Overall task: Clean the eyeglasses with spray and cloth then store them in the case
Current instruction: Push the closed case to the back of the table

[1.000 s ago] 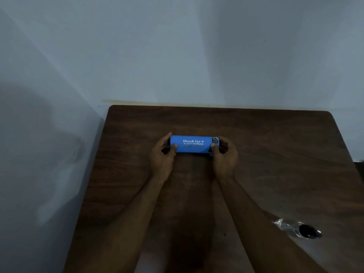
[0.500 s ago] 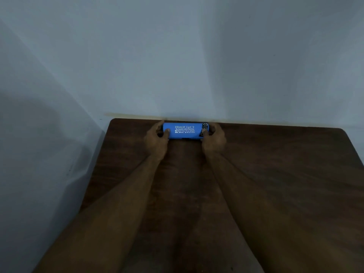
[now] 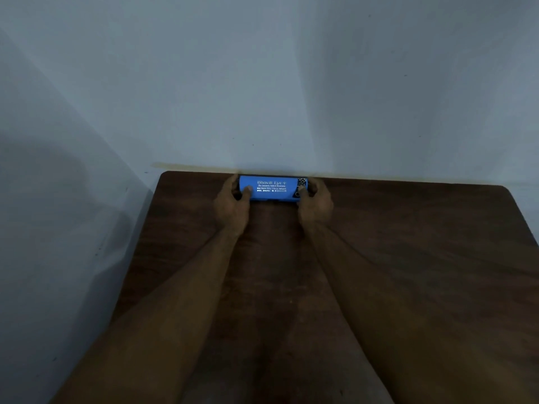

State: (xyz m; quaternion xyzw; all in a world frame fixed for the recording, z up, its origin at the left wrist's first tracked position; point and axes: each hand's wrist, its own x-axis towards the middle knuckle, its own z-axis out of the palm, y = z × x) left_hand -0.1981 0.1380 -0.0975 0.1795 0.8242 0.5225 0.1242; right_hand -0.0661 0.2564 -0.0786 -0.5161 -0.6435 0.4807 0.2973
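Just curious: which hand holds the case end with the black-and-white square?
The right hand, thumb beside that patch on the blue case; the left hand holds the plain end.

Setting: dim indoor room; type not determinable. Reference: left hand [image 3: 230, 205] and right hand [image 3: 316, 207] gripping the blue case [image 3: 271, 188]. Dark wood-grain table [image 3: 408, 258] under the grip; plain pale-blue wall [image 3: 291, 83] just beyond it; second plain wall [image 3: 58, 199] well left, forming a corner.
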